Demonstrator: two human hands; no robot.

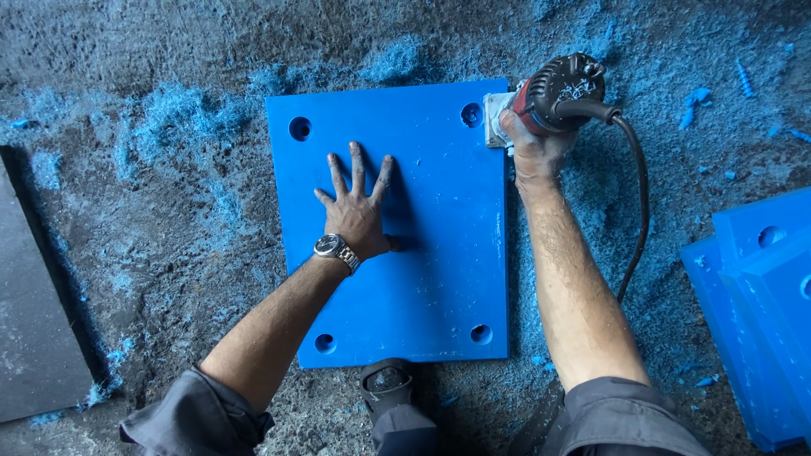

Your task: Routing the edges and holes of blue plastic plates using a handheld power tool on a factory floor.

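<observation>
The blue plastic plate is lying flat on the shavings-strewn floor, and everything here is best placed against it. The left hand is pressing down on the plate's upper middle, fingers spread wide and palm flat, gripping nothing. The right hand is closing fully around the body of a corded trimmer router that is sitting at the plate's upper right corner, its base plate overlapping the edge just beside the corner hole.

The likeliest trouble, as I judge it, is the plate shifting: it is resting on loose blue shavings with only one palm and the toe of a shoe at its near edge holding it, so a sideways push from the cutter could be sliding it and gouging the edge. The spread left fingers are lying well left of the tool but on the same surface, so a kick or jump of the router across the plate could be bringing the cutter toward them. The power cord is looping down to the right of the plate, close beside the right forearm, and could be snagging and tugging the tool off line. Whether the cutter is spinning cannot be told.

A stack of further blue plates is lying well to the right of the plate, and a dark grey sheet well to its left.
</observation>
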